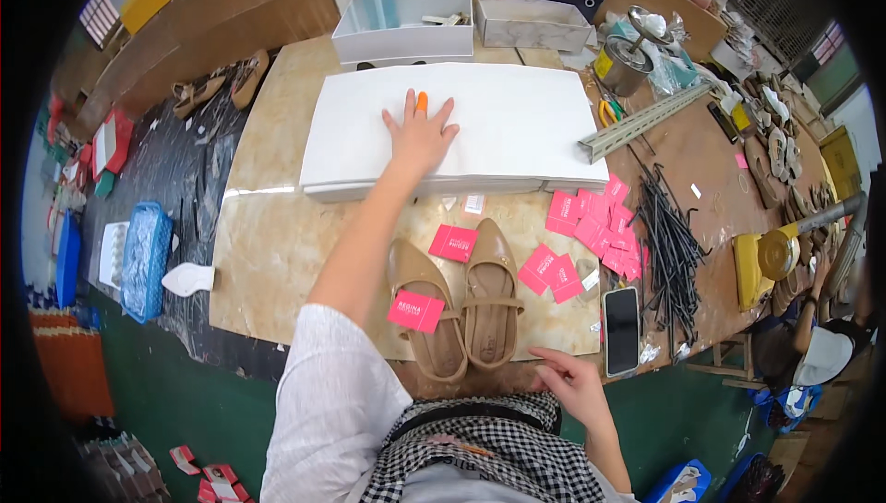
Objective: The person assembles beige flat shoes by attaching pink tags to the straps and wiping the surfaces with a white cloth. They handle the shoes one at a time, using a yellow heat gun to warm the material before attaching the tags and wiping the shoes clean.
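My left hand (420, 138) lies spread, fingers apart, on top of a stack of white sheets (526, 120); one finger wears an orange finger cover (422, 102). A pair of tan flats with straps stands on the table in front of me, the left shoe (438, 346) and the right shoe (490, 337) side by side with toes pointing away. One pink card (415, 310) rests on the left shoe, and another pink card (453, 243) lies between the toes. By the right shoe's heel, my right hand (574, 385) hovers at the table's front edge, loosely open and apparently holding nothing.
Right of the shoes lie scattered pink cards (600, 226), a phone (621, 330) and a heap of black strips (669, 263). A metal angle bar (646, 122) and a tin can (623, 65) sit farther right. White boxes (406, 41) stand behind the stack; a blue basket (146, 263) is at left.
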